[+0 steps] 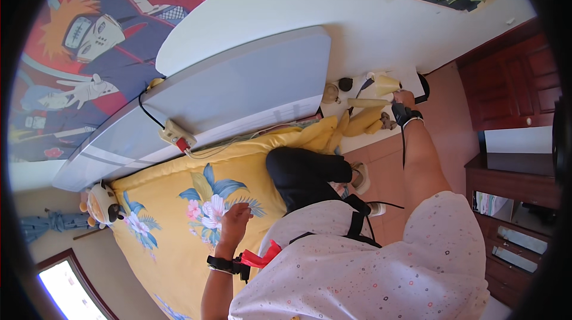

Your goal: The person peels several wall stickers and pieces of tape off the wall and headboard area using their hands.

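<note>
My right hand (405, 99) reaches out over the white bedside table at the far right, its fingers curled. It is right against a pale yellow cone-shaped thing (387, 85) and the end of a pale yellow stick-like piece (366, 103). What the fingers hold, if anything, is too small to make out. Below them a yellow cloth (362, 122) lies bunched on the table. Over the flowered yellow bedspread (161, 201), my left hand (237, 220) hovers with fingers loosely closed and nothing visible in them. A red strip (262, 254) hangs by my left wrist.
A grey headboard (238, 87) runs along the wall, with a power strip (177, 135) and red plug by the mattress. A round dark object (345, 84) and a beige cup-like thing (330, 93) stand on the table. A plush toy (101, 204) sits at the bed's far-left corner.
</note>
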Demonstrator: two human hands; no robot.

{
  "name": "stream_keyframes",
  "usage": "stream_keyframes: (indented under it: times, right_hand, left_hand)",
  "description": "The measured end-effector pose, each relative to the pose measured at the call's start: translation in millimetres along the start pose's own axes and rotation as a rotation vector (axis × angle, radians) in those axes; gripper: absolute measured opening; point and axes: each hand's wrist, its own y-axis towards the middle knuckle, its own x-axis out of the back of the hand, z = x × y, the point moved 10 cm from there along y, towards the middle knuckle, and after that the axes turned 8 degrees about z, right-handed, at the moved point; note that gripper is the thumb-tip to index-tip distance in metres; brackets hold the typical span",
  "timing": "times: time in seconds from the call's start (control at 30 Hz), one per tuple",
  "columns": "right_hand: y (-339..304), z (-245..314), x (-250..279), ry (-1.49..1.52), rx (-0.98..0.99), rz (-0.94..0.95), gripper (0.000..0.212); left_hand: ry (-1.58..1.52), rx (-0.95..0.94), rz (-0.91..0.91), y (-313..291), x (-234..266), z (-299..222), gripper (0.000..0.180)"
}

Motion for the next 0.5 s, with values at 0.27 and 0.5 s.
stream_keyframes:
  times: [0.27, 0.5]
  right_hand:
    - [0.1, 24.3, -29.5, 0.084, 0.121, -0.04, 0.059]
    - [-22.2, 52.7, -11.1, 0.327, 0.108, 0.02, 0.028]
  left_hand:
    - [0.002, -0.011, -0.023, 2.4, 7.0, 8.3, 0.025]
    - [0.099, -0.101, -0.009, 5.9, 10.5, -14.2, 0.024]
